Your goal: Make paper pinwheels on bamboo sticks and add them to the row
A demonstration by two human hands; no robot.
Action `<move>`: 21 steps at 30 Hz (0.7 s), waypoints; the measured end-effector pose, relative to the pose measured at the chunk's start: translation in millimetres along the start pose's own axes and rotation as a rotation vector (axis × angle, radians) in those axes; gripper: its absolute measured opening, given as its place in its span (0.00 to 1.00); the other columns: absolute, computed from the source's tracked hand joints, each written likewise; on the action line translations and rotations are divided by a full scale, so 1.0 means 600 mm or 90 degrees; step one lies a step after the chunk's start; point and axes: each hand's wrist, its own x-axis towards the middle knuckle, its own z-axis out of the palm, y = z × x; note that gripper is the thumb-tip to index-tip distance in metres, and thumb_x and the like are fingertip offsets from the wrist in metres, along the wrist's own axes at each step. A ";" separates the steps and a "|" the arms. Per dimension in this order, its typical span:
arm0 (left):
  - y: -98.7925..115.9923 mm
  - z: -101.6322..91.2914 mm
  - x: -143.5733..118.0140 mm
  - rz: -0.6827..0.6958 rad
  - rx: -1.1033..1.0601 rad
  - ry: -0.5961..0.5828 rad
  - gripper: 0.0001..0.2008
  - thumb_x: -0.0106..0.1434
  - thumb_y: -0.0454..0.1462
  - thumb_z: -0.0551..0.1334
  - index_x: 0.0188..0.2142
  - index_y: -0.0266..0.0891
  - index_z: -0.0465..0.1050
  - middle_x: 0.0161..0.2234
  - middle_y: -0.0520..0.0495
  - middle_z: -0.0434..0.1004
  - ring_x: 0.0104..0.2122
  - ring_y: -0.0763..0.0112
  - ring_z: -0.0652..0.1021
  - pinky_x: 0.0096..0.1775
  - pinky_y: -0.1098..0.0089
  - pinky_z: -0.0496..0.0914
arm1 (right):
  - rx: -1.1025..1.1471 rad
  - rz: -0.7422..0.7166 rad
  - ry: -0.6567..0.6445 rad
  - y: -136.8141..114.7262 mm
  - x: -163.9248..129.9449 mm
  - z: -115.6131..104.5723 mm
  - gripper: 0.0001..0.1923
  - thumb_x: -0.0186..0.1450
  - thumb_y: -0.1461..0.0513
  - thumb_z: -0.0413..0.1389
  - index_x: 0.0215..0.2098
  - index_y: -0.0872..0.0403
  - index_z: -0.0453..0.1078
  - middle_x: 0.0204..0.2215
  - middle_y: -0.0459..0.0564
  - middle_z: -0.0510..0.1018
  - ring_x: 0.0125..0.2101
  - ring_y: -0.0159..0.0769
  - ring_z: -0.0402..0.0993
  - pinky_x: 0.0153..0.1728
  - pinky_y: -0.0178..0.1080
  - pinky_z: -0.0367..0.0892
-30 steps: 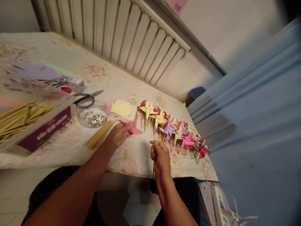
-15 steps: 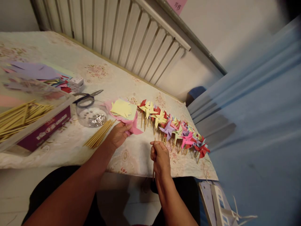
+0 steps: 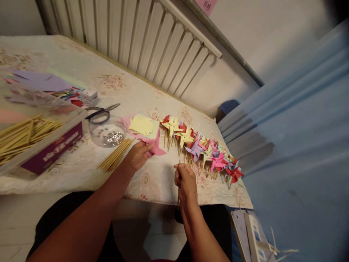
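Between the thumb and fingers of my left hand is a pink paper pinwheel with folded blades, held just in front of a stack of yellow paper squares. My right hand is closed around a thin wooden stick; its tip shows above the fist and its lower end below. To the right of both hands lie rows of finished pinwheels in several colours, on sticks. A bundle of loose wooden sticks rests left of my left hand, beside a clear round dish of small metal fasteners.
Dark-handled scissors lie behind the dish. At the left stands a clear plastic box full of sticks, with paper scraps and a small white box behind it. A radiator borders the table's back; a blue curtain hangs at right.
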 end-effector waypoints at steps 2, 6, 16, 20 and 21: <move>-0.001 -0.001 0.000 0.005 0.002 0.000 0.14 0.52 0.33 0.70 0.39 0.36 0.76 0.34 0.46 0.80 0.31 0.71 0.78 0.36 0.70 0.72 | 0.003 -0.001 -0.004 0.001 0.000 0.000 0.13 0.56 0.53 0.58 0.27 0.55 0.69 0.12 0.35 0.58 0.13 0.21 0.42 0.16 0.31 0.35; -0.002 -0.002 0.001 0.014 0.004 0.001 0.14 0.52 0.34 0.70 0.40 0.36 0.76 0.34 0.47 0.80 0.31 0.70 0.78 0.36 0.70 0.71 | 0.016 0.000 -0.010 0.001 0.001 -0.001 0.12 0.55 0.55 0.59 0.30 0.56 0.71 0.14 0.36 0.60 0.13 0.21 0.43 0.16 0.31 0.36; 0.001 0.000 -0.001 -0.005 0.017 0.019 0.11 0.52 0.34 0.69 0.37 0.38 0.76 0.31 0.48 0.79 0.30 0.70 0.77 0.33 0.71 0.70 | 0.037 -0.014 -0.022 0.009 0.008 -0.010 0.14 0.52 0.60 0.59 0.36 0.58 0.75 0.18 0.40 0.68 0.16 0.22 0.51 0.20 0.32 0.43; 0.001 0.001 -0.001 -0.009 0.010 0.018 0.12 0.51 0.34 0.70 0.37 0.38 0.77 0.32 0.47 0.80 0.31 0.69 0.78 0.34 0.70 0.70 | 0.034 -0.010 -0.027 0.008 0.007 -0.009 0.15 0.51 0.60 0.60 0.37 0.58 0.76 0.20 0.42 0.70 0.18 0.24 0.55 0.22 0.33 0.47; 0.001 0.002 -0.001 -0.008 0.012 0.016 0.12 0.51 0.34 0.70 0.37 0.38 0.77 0.32 0.47 0.80 0.31 0.69 0.78 0.34 0.70 0.70 | 0.031 -0.007 -0.026 0.007 0.007 -0.009 0.15 0.51 0.60 0.60 0.37 0.58 0.76 0.20 0.42 0.71 0.18 0.24 0.56 0.22 0.33 0.47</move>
